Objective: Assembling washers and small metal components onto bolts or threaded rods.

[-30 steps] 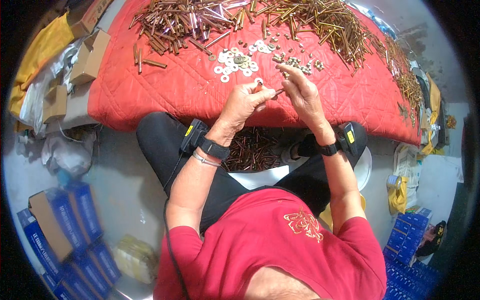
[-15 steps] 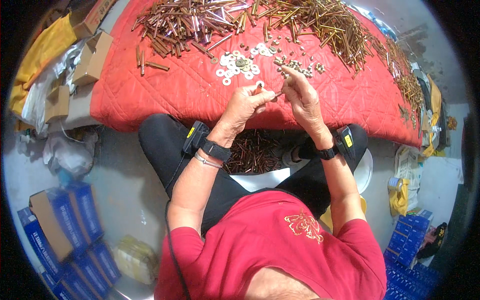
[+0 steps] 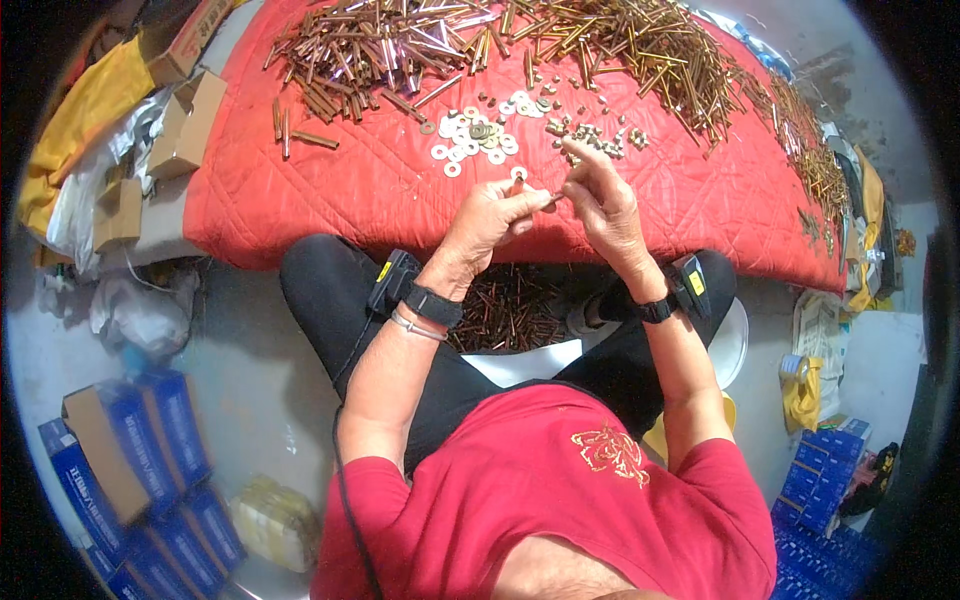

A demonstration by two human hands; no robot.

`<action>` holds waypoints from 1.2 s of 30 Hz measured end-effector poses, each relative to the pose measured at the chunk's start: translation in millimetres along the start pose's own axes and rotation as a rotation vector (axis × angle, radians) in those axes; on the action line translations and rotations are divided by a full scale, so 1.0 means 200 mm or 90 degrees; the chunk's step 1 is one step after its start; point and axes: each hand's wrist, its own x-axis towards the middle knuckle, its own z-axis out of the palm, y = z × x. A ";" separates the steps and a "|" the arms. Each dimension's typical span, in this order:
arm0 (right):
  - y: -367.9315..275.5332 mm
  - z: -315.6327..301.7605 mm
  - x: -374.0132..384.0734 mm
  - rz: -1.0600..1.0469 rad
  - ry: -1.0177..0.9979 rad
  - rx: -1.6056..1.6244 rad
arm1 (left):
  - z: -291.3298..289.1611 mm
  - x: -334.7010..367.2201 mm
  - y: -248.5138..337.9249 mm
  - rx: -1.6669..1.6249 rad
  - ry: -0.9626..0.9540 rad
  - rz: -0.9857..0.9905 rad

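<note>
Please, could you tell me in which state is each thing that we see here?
Left hand, closed on a copper-coloured tube
Right hand, index finger extended, grip unclear
Copper-coloured tube, held, mostly hidden by the fingers
Flat washers, loose, clustered
Small metal fittings, loose, scattered
Tube heap, loose, lying in many directions
Red quilted cover, spread out
Left wrist strap, fastened
Blue boxes, stacked

Head view: left-side fisheye, head-worn, facing steeply down; red T-shirt [image 3: 530, 460] close, lower centre; left hand [image 3: 492, 218] and right hand [image 3: 607, 208] mid-frame, farther; red quilted cover [image 3: 320, 200] beyond, upper frame.
</note>
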 end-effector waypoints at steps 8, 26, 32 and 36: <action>0.04 0.04 0.02 -0.016 0.067 0.090 | 0.03 -0.01 0.04 -0.023 0.016 -0.016; 0.04 0.04 0.05 0.086 -0.043 -0.044 | 0.03 -0.02 0.02 -0.010 0.051 -0.091; 0.04 0.03 0.06 -0.065 0.005 -0.053 | -0.02 0.01 0.02 -0.075 0.028 -0.092; 0.03 0.03 0.05 -0.040 -0.046 -0.003 | 0.01 -0.02 0.01 -0.014 0.063 -0.062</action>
